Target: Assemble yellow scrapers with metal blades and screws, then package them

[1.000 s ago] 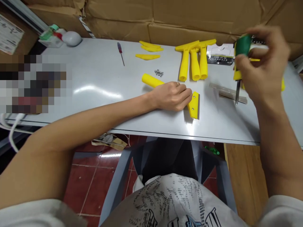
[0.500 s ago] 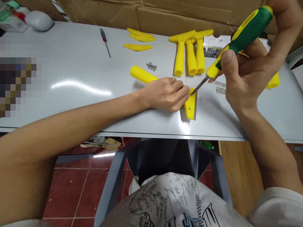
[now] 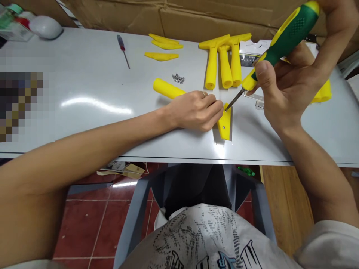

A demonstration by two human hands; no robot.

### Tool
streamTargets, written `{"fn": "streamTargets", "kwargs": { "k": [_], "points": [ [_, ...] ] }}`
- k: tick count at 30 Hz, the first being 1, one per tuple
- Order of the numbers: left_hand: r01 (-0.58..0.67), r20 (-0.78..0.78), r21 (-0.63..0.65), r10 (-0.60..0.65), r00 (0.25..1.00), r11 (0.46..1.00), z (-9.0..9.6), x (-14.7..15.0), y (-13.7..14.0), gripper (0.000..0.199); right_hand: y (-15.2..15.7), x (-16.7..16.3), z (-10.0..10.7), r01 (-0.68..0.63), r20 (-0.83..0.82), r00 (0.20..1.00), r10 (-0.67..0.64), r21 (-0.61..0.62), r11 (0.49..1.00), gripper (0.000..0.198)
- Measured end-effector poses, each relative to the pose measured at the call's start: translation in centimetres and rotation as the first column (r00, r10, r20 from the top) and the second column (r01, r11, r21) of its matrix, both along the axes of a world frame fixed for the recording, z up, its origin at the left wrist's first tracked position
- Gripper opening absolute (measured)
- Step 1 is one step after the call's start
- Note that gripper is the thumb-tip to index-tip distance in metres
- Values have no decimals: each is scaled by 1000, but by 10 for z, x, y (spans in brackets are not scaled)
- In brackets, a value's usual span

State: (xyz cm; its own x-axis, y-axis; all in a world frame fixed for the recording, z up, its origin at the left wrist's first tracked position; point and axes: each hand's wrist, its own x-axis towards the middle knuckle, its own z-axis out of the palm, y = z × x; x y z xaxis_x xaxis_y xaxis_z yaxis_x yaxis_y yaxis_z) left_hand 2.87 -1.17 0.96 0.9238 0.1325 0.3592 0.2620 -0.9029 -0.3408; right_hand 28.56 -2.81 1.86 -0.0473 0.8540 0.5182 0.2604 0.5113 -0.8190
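Note:
My left hand (image 3: pixel 198 111) is closed around a yellow plastic scraper (image 3: pixel 167 89), whose round handle sticks out to the left. The scraper's flat head shows beyond my knuckles, with one screw in its lower part and a thin blade edge along its right side. In my right hand (image 3: pixel 288 82) is a green and yellow screwdriver (image 3: pixel 291 31), tilted, with its shaft slanting down to the left. The screwdriver's tip meets the upper screw on the scraper head. My left palm hides the middle of the scraper.
A small pile of screws (image 3: pixel 178 78) lies behind my left hand. Further back are yellow strips (image 3: pixel 161 56), several T-shaped yellow scrapers (image 3: pixel 211 69) and a smaller screwdriver (image 3: pixel 123 51). Metal blades (image 3: pixel 259 105) lie beneath my right hand. Cardboard (image 3: pixel 190 22) stands along the table's back.
My right hand and the screwdriver have shifted slightly left, and the shaft now stands a little differently at the upper screw. My left hand keeps its hold on the scraper.

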Motion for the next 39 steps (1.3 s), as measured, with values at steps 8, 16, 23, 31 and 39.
{"fn": "streamTargets", "kwargs": {
  "k": [8, 16, 23, 31, 39],
  "points": [
    [9, 42, -85, -6, 999, 996, -1, -2, 2, 52, 8, -6, 1, -34, 15, 999, 30, 291, 956, 82],
    [1, -38, 83, 3, 999, 997, 2, -2, -1, 56, 26, 0, 12, -161, 50, 987, 156, 137, 977, 127],
    [88, -16, 227, -86, 996, 970, -3, -5, 2, 57, -16, -1, 36, -212, 86, 972, 221, -100, 972, 112],
    [80, 32, 150, -86, 996, 985, 2, -4, 0, 57, -18, 1, 38, -103, 148, 984, 101, 4, 995, 110],
    [102, 46, 488, -142, 989, 867, 0, -4, -2, 48, -18, -2, 35, 134, -105, 990, -95, 469, 873, 46]
  ]
}}
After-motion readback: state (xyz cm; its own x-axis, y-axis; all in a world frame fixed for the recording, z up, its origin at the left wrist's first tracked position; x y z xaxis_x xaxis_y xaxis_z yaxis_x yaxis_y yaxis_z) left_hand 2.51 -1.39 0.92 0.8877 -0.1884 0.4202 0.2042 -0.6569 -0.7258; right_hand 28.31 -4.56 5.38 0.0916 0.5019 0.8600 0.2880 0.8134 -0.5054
